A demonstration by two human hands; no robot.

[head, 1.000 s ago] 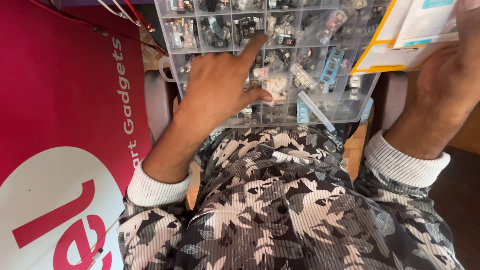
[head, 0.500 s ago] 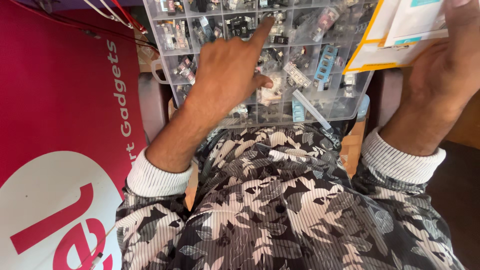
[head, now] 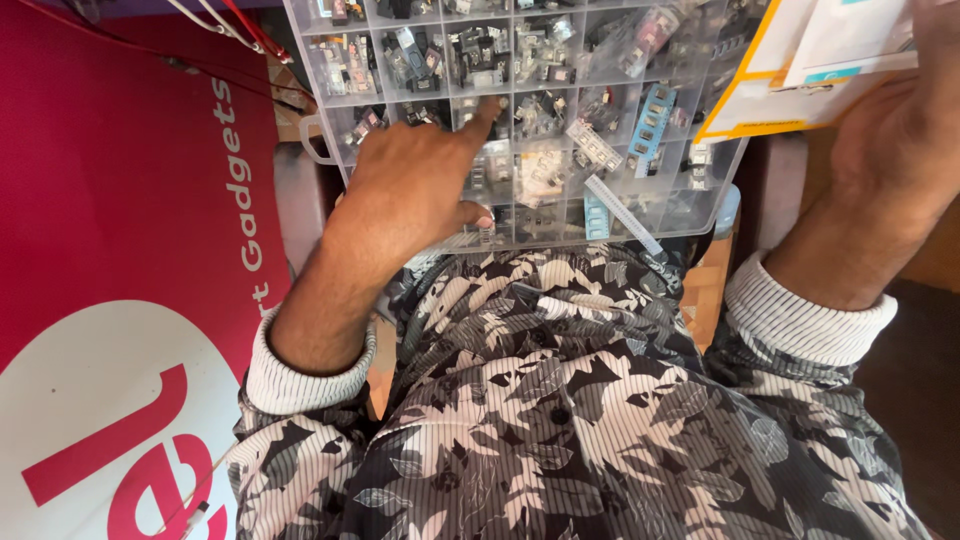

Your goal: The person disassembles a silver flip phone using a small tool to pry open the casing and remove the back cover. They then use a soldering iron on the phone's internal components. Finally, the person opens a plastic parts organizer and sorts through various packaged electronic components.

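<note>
The clear plastic compartment organiser box (head: 520,120) lies across the person's lap at the top centre of the head view, its lower edge against the patterned black-and-white leaf-print shirt (head: 580,400). Its square cells hold small electronic parts: dark components, bagged pieces, a blue connector block (head: 655,112) and a pale ribbed strip (head: 622,200) lying diagonally in the lower right cells.

The left hand (head: 410,190) rests on top of the organiser box. The index finger (head: 485,115) is extended, its tip touching a cell in the middle rows; the other fingers are curled under and the thumb lies along the box's lower cells. This grip is together apart from the pointing finger and clamps nothing.

The right hand (head: 900,150) is raised at the right edge of the view, beside the box. Its grip is clamped on a sheaf of white and yellow-edged paper packets (head: 800,70), which overlaps the box's upper right corner.

A large red printed bag (head: 130,250) with white lettering fills the left side, touching the box's handle. Red and white wires (head: 225,20) run over its top edge.
</note>
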